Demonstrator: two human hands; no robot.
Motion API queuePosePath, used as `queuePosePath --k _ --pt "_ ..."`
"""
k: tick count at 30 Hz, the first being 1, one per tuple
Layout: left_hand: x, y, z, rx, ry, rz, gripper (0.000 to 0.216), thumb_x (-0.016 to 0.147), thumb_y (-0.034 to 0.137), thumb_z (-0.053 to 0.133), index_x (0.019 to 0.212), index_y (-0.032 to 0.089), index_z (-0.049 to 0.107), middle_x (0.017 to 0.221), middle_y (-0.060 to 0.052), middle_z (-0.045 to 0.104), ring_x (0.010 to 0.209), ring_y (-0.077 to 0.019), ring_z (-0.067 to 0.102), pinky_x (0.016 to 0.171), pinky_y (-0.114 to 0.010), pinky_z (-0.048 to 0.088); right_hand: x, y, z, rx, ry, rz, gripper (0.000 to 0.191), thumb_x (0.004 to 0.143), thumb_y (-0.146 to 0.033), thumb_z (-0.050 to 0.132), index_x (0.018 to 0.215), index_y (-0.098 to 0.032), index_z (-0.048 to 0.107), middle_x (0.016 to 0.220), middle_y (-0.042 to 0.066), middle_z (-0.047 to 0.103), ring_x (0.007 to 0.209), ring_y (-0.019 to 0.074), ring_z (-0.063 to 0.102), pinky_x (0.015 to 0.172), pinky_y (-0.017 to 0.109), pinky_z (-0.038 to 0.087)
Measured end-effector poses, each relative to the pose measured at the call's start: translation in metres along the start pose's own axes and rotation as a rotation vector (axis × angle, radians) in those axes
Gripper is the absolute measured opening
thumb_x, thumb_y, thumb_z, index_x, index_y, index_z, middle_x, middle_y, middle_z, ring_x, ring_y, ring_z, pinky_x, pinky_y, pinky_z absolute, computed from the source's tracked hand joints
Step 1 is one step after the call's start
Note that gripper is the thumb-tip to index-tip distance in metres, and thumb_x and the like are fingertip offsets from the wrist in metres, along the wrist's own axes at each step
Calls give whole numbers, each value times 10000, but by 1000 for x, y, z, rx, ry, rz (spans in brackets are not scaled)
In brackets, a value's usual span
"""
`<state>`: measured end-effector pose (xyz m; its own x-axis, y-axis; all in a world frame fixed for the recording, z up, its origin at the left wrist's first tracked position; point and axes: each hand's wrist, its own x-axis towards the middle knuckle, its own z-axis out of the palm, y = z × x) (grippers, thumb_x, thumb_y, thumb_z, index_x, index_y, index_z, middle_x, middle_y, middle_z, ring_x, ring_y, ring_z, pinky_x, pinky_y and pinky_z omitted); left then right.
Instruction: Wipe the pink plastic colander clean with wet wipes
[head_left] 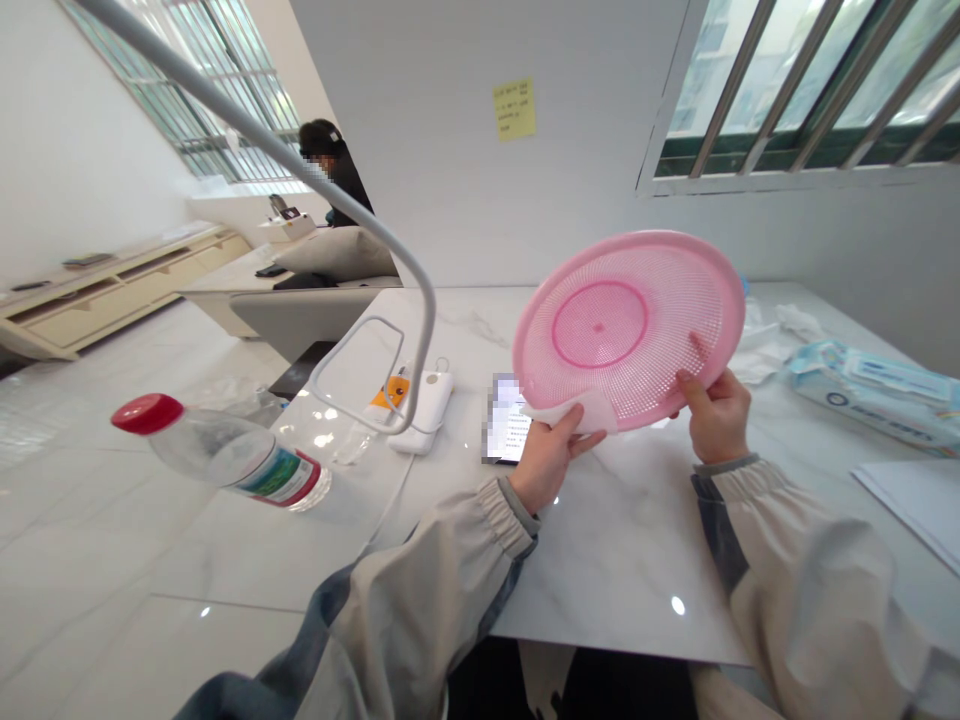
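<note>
Gripping a pink perforated plastic sieve (pixel 622 330) with both hands, the person holds it tilted up above the table, its lower rim lying in the fingers. The left hand (pixel 551 460) is closed on that rim through a white cloth (pixel 574 410), which sits between the fingers and the plastic. The right hand (pixel 716 415) lays its thumb across the mesh face, with the other fingers curled behind, out of view. The sieve looks light and thin, fairly stiff but prone to flexing, and its smooth plastic could slip; the raised rim seems the surest hold. Just beyond the left fingers lies a blurred phone (pixel 510 420). Well past the right fingers, a blue-and-white pack of wet wipes (pixel 870 395) rests on the marble-topped table (pixel 630 560).
</note>
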<state>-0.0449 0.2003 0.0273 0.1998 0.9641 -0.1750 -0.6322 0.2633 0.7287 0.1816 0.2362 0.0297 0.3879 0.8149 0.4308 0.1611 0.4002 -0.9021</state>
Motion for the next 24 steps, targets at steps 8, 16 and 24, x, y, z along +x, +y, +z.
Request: queuePosePath --k 8,16,24 --pt "-2 -1 -2 26 -8 -38 570 877 220 811 1425 182 663 1399 -156 717 1150 -305 756 1084 -564 625 0 3 -2 -40 -71 17 506 794 -682 845 784 -198 696 572 25 640 467 175 574 431 304 494" --pt "-2 -3 -1 68 57 79 646 848 161 833 1464 199 645 1474 -147 669 1214 -309 715 1070 -572 641 6 13 0 -70 -17 -25 491 835 -561 847 1156 -211 721 849 19 701 614 150 629 521 281 566" --pt "-2 -9 3 175 78 154 665 836 230 871 1463 188 652 1504 -151 649 1288 -345 675 1048 -553 656 -16 -19 13 -310 -113 -575 288 958 -256 756 1246 -271 760 1170 87 706 923 221 704 759 385 635"
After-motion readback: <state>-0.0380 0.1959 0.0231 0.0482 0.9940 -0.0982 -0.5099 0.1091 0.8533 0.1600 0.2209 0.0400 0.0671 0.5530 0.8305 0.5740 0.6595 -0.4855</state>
